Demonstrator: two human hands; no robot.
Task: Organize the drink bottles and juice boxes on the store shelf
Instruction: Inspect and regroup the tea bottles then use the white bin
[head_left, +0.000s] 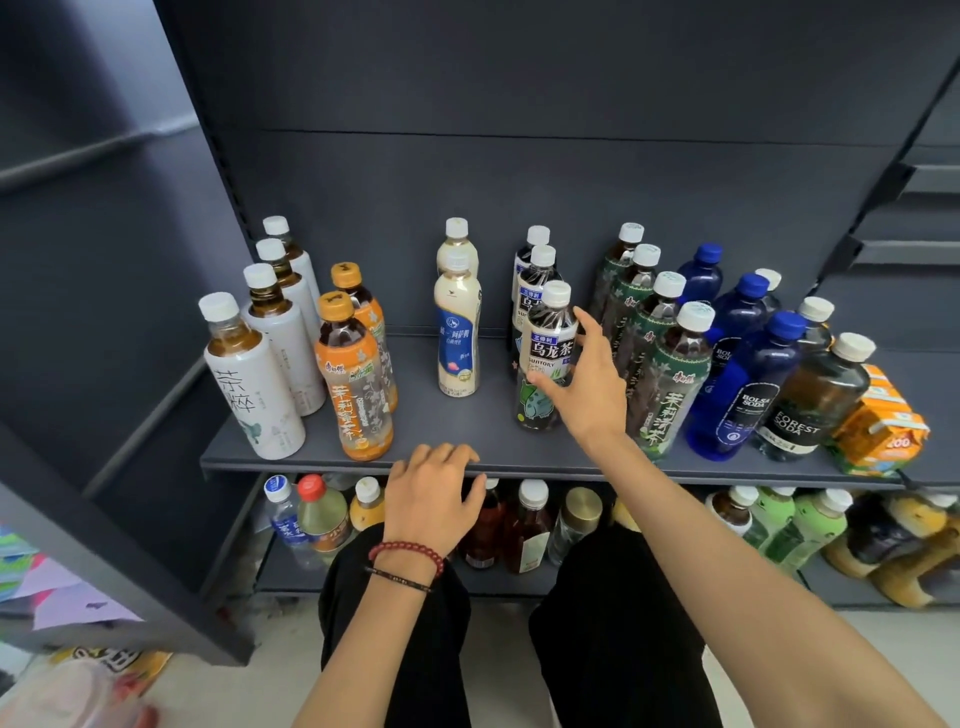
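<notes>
Dark grey store shelf (467, 428), bottles standing in rows. My right hand (592, 395) cups the front Suntory oolong tea bottle (549, 338), thumb across its label; my left hand (431, 493) rests slack on the shelf lip, holding nothing. Full, smooth plastic: I judge it hefty, slick; grip mid-label.

The right hand (582, 384) covers the lower label of the oolong tea bottle (548, 338). Its far fingers are out of sight, so a grip cannot be confirmed. Beyond both hands, each row's rear bottles show little but caps. The left hand (431, 499) and the knees (415, 623) hide parts of the lower-shelf bottles (530, 525). Far right of the right hand, the juice boxes (883, 426) sit half behind a dark soda bottle (815, 400). Low left of the left hand, packets (78, 691) blur beyond recognition.
</notes>
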